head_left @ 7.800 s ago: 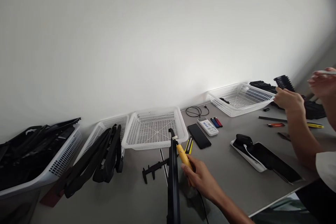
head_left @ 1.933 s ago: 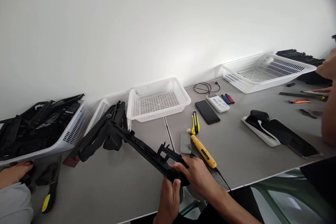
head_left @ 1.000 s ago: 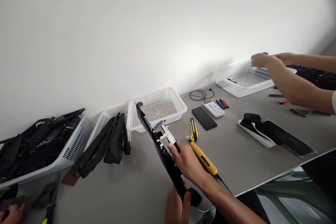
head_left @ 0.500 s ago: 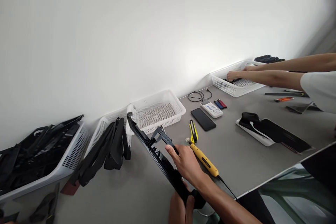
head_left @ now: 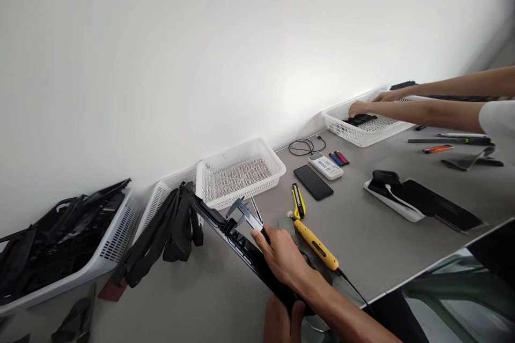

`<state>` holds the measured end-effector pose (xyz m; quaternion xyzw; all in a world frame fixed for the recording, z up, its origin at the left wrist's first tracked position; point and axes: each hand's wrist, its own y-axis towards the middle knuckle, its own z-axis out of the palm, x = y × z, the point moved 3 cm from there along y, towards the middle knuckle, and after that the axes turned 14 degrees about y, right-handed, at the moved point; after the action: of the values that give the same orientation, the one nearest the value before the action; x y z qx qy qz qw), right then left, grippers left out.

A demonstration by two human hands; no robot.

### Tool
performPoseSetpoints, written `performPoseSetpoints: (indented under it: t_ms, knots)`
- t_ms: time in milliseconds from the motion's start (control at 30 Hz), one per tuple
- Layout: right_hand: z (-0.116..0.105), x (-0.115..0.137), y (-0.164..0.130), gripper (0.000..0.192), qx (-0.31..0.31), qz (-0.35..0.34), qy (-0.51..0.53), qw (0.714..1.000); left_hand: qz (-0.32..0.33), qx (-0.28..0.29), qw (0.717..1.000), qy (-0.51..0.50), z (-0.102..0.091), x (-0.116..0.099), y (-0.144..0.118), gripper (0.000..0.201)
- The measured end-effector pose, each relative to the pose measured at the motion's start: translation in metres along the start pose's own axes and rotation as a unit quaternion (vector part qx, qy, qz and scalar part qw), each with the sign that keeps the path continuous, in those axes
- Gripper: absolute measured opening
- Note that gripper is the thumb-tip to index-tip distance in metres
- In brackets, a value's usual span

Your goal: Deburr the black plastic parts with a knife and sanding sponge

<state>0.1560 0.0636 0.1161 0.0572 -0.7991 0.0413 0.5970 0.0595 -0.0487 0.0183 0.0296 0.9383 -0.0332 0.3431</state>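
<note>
My left hand (head_left: 281,319) is closed around the near end of a long black plastic trim piece (head_left: 263,269), which slants up and to the left over the table. In my right hand (head_left: 284,254) is a silver caliper (head_left: 252,220), gripped by its dark end. The caliper's jaws are parted and lie close by a raised clip on the trim; whether they touch it I cannot tell. Just right of my right hand lies a yellow-handled corded tool (head_left: 317,244), and beyond it a yellow utility knife (head_left: 298,202).
An open white basket (head_left: 241,196) stands by the wall. Black parts fill another basket (head_left: 116,238) at left, and dark strips (head_left: 155,241) hang nearby. A phone (head_left: 313,182) and power bank (head_left: 326,166) lie at centre. A co-worker's hands (head_left: 358,109) reach into a far basket (head_left: 350,134).
The trim piece's far end has dropped lower, and the caliper has tipped with its jaws slightly further left and down. The co-worker's hands have shifted in the far basket, showing more of a black part.
</note>
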Motion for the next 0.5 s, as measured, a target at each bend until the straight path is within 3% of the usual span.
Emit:
performPoseSetpoints:
  t_ms: [100,233,500]
  knots:
    - [0.000,0.000,-0.001,0.052,0.004,-0.006,0.010,1.000,-0.032,-0.025,0.999,0.035,-0.004,-0.008,0.002,0.037]
    - [0.000,0.000,0.000,0.055,0.009,-0.010,0.013,1.000,-0.054,-0.034,0.996,0.067,-0.006,-0.014,0.003,0.037]
    - [0.002,0.007,0.001,0.060,0.033,-0.010,0.006,0.999,-0.024,-0.003,1.000,-0.003,-0.010,-0.011,0.003,0.036]
